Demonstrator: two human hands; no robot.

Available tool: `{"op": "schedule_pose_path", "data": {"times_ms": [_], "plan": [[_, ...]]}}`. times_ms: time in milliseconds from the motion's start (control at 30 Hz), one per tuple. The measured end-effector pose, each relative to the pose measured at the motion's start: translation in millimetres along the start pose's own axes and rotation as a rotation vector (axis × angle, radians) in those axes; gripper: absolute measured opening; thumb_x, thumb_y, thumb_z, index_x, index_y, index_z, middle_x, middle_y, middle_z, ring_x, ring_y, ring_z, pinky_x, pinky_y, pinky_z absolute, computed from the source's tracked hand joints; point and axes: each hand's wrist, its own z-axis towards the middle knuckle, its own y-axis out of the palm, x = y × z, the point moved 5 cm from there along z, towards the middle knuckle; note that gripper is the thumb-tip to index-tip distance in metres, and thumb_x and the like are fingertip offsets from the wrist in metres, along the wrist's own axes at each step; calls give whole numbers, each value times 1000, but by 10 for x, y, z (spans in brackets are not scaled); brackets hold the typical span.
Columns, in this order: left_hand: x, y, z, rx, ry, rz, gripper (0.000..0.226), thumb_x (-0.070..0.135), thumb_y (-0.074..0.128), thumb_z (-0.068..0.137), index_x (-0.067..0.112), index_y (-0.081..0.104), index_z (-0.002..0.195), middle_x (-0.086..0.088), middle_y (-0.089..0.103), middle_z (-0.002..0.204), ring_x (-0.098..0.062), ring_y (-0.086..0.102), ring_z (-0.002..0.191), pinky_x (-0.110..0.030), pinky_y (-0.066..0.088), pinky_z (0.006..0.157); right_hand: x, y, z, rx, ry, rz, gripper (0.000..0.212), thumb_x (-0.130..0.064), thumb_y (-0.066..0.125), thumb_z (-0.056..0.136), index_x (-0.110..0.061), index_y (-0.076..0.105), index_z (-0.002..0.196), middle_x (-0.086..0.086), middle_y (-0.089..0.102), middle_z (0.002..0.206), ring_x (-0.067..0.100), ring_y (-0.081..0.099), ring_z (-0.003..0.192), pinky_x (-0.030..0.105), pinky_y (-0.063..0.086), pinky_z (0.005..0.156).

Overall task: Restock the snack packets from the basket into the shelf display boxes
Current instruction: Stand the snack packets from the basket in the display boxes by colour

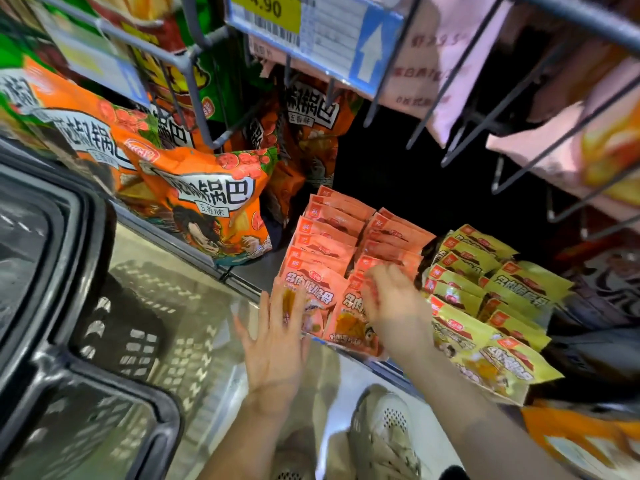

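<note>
Orange packets filling box, yellow packets beside

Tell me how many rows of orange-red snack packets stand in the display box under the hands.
2: a left row reaching furthest back, touched by the left hand, and a right row under the right hand. Packets behind may be hidden.

Single head cam, looks steeply down and forward, close on the orange snack packets; wire shelf above them, shoe below. No second view.
</note>
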Motion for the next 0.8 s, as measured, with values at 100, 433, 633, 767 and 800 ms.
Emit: {"op": "schedule_pose_path", "data": {"times_ms": [100,433,633,767,800], "plan": [[-45,33,-177,-15,45,23,104,30,88,49,24,36,138,-14,38,145,-37,54,121,-75,35,85,-87,92,-314,-6,-82,-92,33,-11,84,54,-14,68,83,3,63,77,23,62,65,27,49,48],[-56,273,-481,-246,136,94,125,17,88,46,29,16,147,-13,26,154,-24,21,142,-61,-7,107,-16,774,-1230,-397,148,-183,102,-27,91,36,-15,55,131,14,49,139,36,54,121,63,45,85],[-123,300,-418,-261,126,119,126,24,82,61,31,-11,146,-12,-5,158,-23,18,143,-63,6,101,-50,816,-1216,-399,252,-128,103,-41,81,61,-25,27,146,13,8,155,36,24,139,65,32,99],[-165,397,-401,-238,184,110,136,15,91,29,28,20,144,-11,30,151,-26,48,126,-58,18,97,-60,894,-1187,-350,201,-192,95,-40,76,69,-24,26,148,10,-6,154,30,14,142,62,28,103],[-147,389,-376,-239,183,124,134,14,91,27,28,23,143,-11,32,148,-24,47,127,-59,20,96,-58,877,-1169,-327,242,-146,99,-40,84,56,-22,39,143,11,12,153,30,28,138,62,37,97]]}}
